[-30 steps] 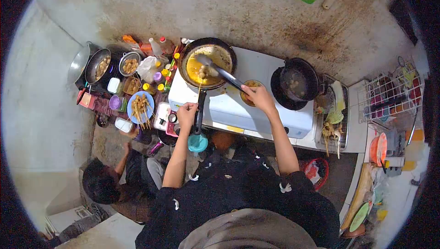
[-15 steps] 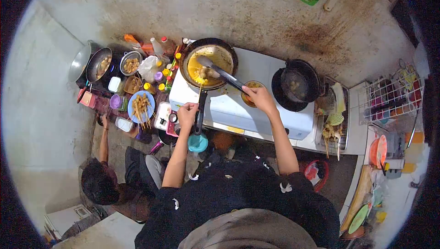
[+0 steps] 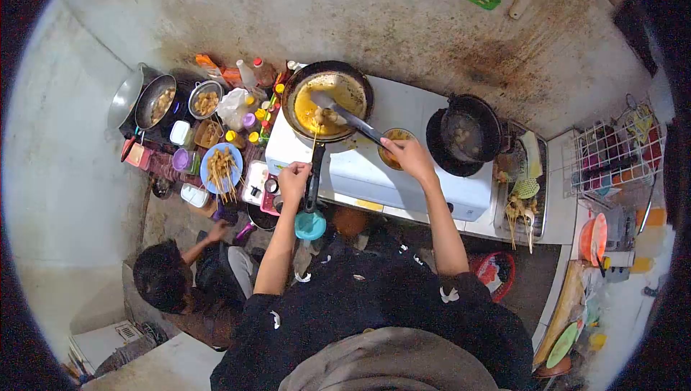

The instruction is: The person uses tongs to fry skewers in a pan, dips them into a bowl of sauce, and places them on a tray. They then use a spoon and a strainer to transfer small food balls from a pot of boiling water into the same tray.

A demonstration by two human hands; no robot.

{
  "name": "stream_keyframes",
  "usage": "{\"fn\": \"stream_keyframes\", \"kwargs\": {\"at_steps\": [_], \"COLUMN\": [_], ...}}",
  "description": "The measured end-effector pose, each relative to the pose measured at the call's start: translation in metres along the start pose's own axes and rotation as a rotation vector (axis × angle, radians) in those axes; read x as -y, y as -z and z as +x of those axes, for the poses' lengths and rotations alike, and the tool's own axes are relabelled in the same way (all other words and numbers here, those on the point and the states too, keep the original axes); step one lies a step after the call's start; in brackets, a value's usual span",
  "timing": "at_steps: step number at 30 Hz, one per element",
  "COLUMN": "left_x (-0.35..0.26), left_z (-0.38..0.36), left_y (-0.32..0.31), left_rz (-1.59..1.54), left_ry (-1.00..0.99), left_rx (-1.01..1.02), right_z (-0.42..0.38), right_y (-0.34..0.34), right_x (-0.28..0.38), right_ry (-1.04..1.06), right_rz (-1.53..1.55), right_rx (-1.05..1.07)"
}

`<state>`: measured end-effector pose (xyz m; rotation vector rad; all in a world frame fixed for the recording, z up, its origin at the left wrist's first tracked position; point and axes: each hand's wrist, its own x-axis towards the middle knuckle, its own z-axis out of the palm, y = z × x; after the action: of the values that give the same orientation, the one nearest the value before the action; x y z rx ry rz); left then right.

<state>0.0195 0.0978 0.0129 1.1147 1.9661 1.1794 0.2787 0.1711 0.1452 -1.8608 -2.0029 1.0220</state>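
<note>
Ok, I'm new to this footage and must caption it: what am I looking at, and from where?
There's no machine here, just a person's two bare hands, seen by a camera worn on the head, looking forward and down. The left hand holds a thin skewer whose far end reaches into a frying pan. The right hand grips a long-handled utensil dipping into that pan. The white surface also bears a bowl and a dark pot. Another person is at lower left.

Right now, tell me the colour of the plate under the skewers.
The plate is light blue, in the head view.
</note>
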Motion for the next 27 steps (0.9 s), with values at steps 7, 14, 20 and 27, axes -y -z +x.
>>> {"fn": "stream_keyframes", "kwargs": {"at_steps": [7,14,20,27], "left_x": [-0.002,-0.007,-0.005,0.0], "left_z": [0.001,-0.003,-0.003,0.0], "left_y": [0.0,0.003,0.002,0.001], "left_rz": [0.013,0.015,-0.016,-0.052], "left_ry": [-0.001,0.009,0.013,-0.018], "left_rx": [0.012,0.002,0.003,0.012], "right_z": [0.002,0.006,0.008,0.013], "right_y": [-0.001,-0.005,-0.006,-0.003], "right_x": [-0.002,-0.004,-0.003,0.002], "right_ry": [0.012,-0.022,-0.009,-0.015], "right_rz": [-0.021,0.051,0.067,0.114], "right_rx": [-0.023,0.003,-0.015,-0.074]}}
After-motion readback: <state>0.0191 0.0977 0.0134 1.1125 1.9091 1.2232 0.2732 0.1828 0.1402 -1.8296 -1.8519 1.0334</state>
